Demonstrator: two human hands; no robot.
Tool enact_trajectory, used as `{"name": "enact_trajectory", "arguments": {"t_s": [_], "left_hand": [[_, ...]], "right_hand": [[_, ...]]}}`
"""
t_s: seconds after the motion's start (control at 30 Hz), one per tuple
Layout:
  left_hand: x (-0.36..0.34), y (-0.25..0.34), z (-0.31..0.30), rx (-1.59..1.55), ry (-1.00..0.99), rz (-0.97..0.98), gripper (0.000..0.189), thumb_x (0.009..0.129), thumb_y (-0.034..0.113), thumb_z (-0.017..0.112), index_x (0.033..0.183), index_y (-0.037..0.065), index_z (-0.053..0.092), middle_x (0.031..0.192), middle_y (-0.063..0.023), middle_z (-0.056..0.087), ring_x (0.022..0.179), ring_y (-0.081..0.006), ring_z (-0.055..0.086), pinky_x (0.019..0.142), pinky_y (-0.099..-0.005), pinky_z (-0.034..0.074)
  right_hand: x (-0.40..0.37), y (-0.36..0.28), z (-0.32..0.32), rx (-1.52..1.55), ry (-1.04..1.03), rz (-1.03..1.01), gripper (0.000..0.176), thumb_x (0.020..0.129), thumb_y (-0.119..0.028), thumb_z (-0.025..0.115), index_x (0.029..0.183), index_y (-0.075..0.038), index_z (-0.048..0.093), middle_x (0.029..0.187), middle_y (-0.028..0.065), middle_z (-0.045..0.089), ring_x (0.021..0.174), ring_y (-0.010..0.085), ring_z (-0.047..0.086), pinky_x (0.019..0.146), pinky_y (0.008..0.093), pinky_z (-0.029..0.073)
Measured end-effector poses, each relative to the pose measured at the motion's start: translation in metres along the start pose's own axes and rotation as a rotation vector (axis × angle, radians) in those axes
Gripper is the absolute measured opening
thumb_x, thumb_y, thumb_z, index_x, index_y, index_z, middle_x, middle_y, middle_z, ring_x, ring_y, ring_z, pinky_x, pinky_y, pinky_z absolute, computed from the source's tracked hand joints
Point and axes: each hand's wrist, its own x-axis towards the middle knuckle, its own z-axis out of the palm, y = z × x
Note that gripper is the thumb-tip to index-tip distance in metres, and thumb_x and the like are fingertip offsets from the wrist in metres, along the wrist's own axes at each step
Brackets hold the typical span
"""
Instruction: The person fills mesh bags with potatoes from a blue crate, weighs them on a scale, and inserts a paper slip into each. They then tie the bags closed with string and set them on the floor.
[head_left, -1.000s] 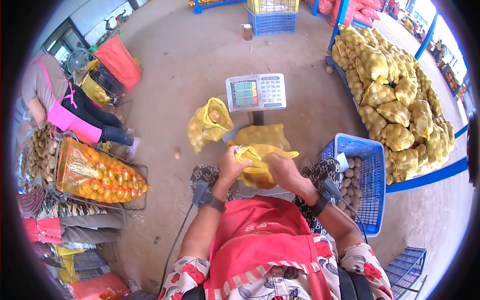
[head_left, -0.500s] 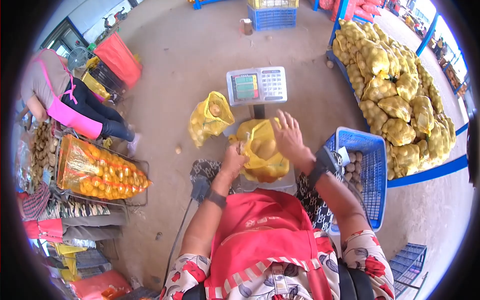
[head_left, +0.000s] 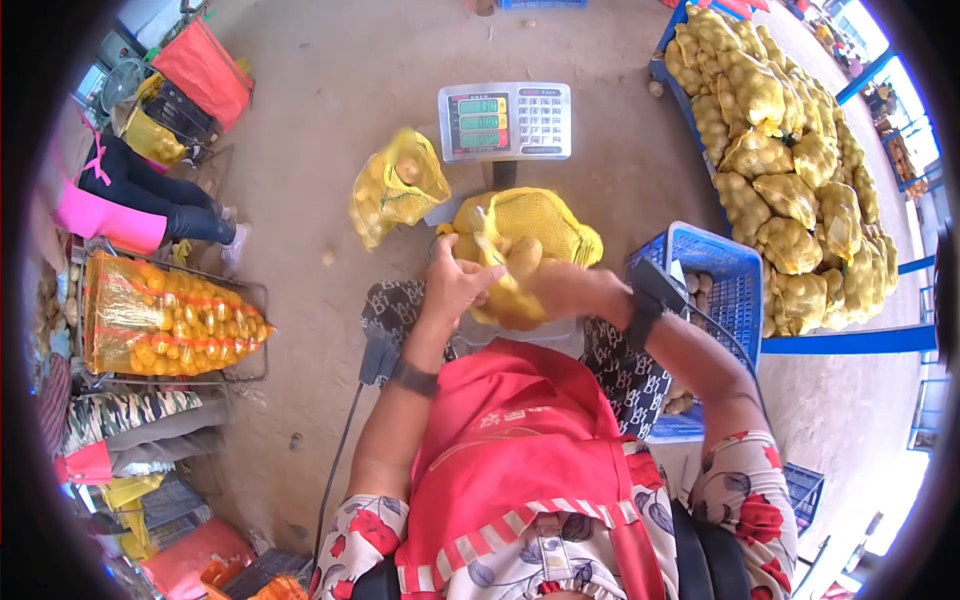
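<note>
Yellow mesh bag (head_left: 565, 235) of potatoes is borne, mouth open, on the scale platform (head_left: 562, 335). It is touched by the left hand (head_left: 458, 282), thumb and forefinger parted; right hand (head_left: 582, 293) blurred, grip unreadable. On dusty floor (head_left: 310, 150): second bag (head_left: 385, 195) left, blue crate (head_left: 742, 290) right. Display (head_left: 505, 122) mounted beyond; filled sacks (head_left: 790, 195) stacked far right.

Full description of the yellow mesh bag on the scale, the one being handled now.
The yellow mesh bag is fine, limp netting, likely plastic, gathered in folds. It sits on the scale platform, below the display panel. Its mouth is open, showing pale brown potatoes inside. The left hand is at its left edge; the blurred right hand crosses its front, hiding part. Each hand's exact grip is unclear.
</note>
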Motion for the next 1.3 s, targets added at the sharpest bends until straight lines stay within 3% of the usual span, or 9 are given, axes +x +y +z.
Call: {"name": "enact_trajectory", "arguments": {"t_s": [0.1, 0.17, 0.3, 0.53, 0.73, 0.8, 1.03, 1.2, 1.3], "left_hand": [[-0.015, -0.018, 0.015, -0.259, -0.098, -0.024, 0.092, 0.067, 0.016, 0.078, 0.132, -0.002, 0.015, 0.091, -0.0132, 0.060, 0.083, -0.0202, 0.062, 0.072, -0.0327, 0.052], [-0.011, -0.068, 0.031, 0.098, -0.044, 0.398, 0.080, 0.069, 0.007, 0.072, 0.130, -0.002, 0.020, 0.103, -0.0154, 0.057, 0.096, -0.0215, 0.058, 0.085, -0.0330, 0.047], [-0.045, -0.049, 0.046, 0.108, -0.001, 0.095, 0.066, 0.069, -0.003, 0.061, 0.126, -0.002, 0.028, 0.110, -0.0132, 0.052, 0.101, -0.0186, 0.053, 0.086, -0.0299, 0.044], [-0.061, -0.035, 0.013, -0.409, -0.130, 0.100, 0.055, 0.068, -0.013, 0.047, 0.120, -0.003, 0.034, 0.111, -0.0099, 0.050, 0.102, -0.0155, 0.052, 0.092, -0.0282, 0.041], [-0.075, -0.030, 0.002, -0.534, -0.045, 0.045, 0.056, 0.069, -0.012, 0.048, 0.122, -0.003, 0.032, 0.110, -0.0109, 0.053, 0.103, -0.0159, 0.053, 0.091, -0.0298, 0.041], [-0.074, -0.028, -0.003, -0.524, -0.005, 0.065, 0.056, 0.069, -0.011, 0.049, 0.121, -0.003, 0.032, 0.109, -0.0105, 0.054, 0.101, -0.0153, 0.053, 0.090, -0.0291, 0.042], [-0.074, -0.019, 0.003, -0.479, 0.058, 0.153, 0.048, 0.073, -0.007, 0.052, 0.119, -0.004, 0.036, 0.104, -0.0097, 0.055, 0.093, -0.0114, 0.053, 0.083, -0.0241, 0.043], [-0.073, -0.015, 0.008, -0.451, 0.054, 0.228, 0.046, 0.075, -0.008, 0.050, 0.119, -0.004, 0.037, 0.104, -0.0101, 0.055, 0.092, -0.0113, 0.053, 0.081, -0.0234, 0.043], [-0.073, -0.015, 0.009, -0.447, 0.055, 0.229, 0.046, 0.075, -0.008, 0.050, 0.119, -0.004, 0.037, 0.105, -0.0106, 0.055, 0.092, -0.0114, 0.053, 0.080, -0.0234, 0.043]], "right_hand": [[-0.021, -0.031, 0.013, 0.037, -0.206, -0.069, 0.024, 0.077, -0.010, 0.051, 0.098, 0.000, 0.056, 0.080, 0.0172, 0.062, 0.078, 0.0333, 0.063, 0.063, 0.0418, 0.049], [-0.035, -0.042, 0.020, 0.260, -0.113, -0.045, 0.024, 0.078, -0.009, 0.049, 0.100, 0.000, 0.054, 0.083, 0.0206, 0.061, 0.083, 0.0353, 0.061, 0.067, 0.0433, 0.049], [-0.045, -0.042, 0.025, 0.328, -0.195, -0.028, 0.025, 0.078, -0.007, 0.048, 0.101, -0.001, 0.055, 0.085, 0.0210, 0.060, 0.087, 0.0354, 0.060, 0.070, 0.0426, 0.048], [-0.016, 0.008, 0.012, 0.408, 0.311, -0.001, 0.029, 0.067, 0.002, 0.051, 0.094, -0.002, 0.059, 0.080, 0.0166, 0.060, 0.077, 0.0317, 0.060, 0.067, 0.0384, 0.047], [0.051, 0.010, 0.083, 0.328, 0.150, 0.082, 0.012, 0.072, -0.002, 0.052, 0.079, 0.000, 0.063, 0.070, 0.0166, 0.062, 0.073, 0.0297, 0.063, 0.063, 0.0375, 0.049], [0.056, 0.008, 0.103, -0.299, 0.056, -0.296, 0.015, 0.075, -0.012, 0.055, 0.087, -0.006, 0.063, 0.073, 0.0101, 0.061, 0.069, 0.0263, 0.061, 0.063, 0.0372, 0.045], [0.047, -0.008, 0.051, -0.246, -0.236, -0.154, 0.014, 0.075, -0.012, 0.056, 0.085, -0.008, 0.064, 0.078, 0.0066, 0.062, 0.073, 0.0212, 0.061, 0.063, 0.0338, 0.046], [0.076, -0.002, 0.076, -0.245, 0.407, -0.087, 0.015, 0.070, -0.018, 0.062, 0.079, -0.007, 0.066, 0.076, 0.0039, 0.062, 0.082, 0.0207, 0.056, 0.057, 0.0328, 0.045], [0.102, -0.011, 0.082, -0.339, 0.308, 0.054, 0.018, 0.066, -0.023, 0.064, 0.079, -0.010, 0.068, 0.070, 0.0008, 0.061, 0.081, 0.0209, 0.055, 0.056, 0.0316, 0.043]]}}
